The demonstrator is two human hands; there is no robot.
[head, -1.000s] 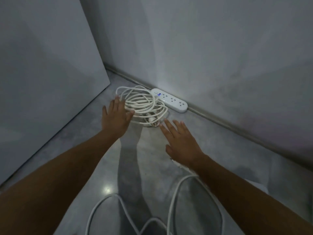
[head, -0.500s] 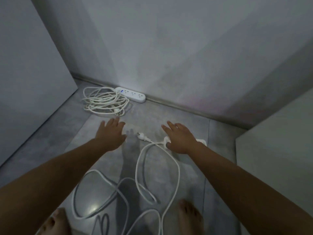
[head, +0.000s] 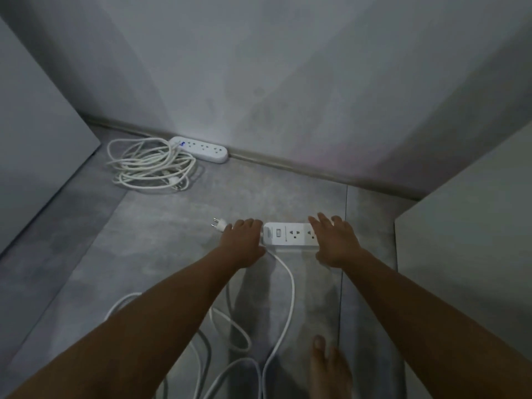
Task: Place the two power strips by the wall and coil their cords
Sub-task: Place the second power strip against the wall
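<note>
One power strip [head: 285, 236], left fingers [head: 244, 226] curled round its end, right fingers [head: 320, 223] spread flat on top

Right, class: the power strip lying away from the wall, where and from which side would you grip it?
Grip the near power strip across its two long edges, mid-body, coming from above: it lies flat, sockets up, and looks narrow enough. Avoid the left end, where its cord exits.

Floor [head: 161, 231] and its load.
One power strip [head: 201, 149] lies along the far edge, coiled cord [head: 149, 168] beside it; a second power strip [head: 288, 237], plug [head: 219, 225] and loose cord [head: 289, 286] lie mid-floor.
</note>
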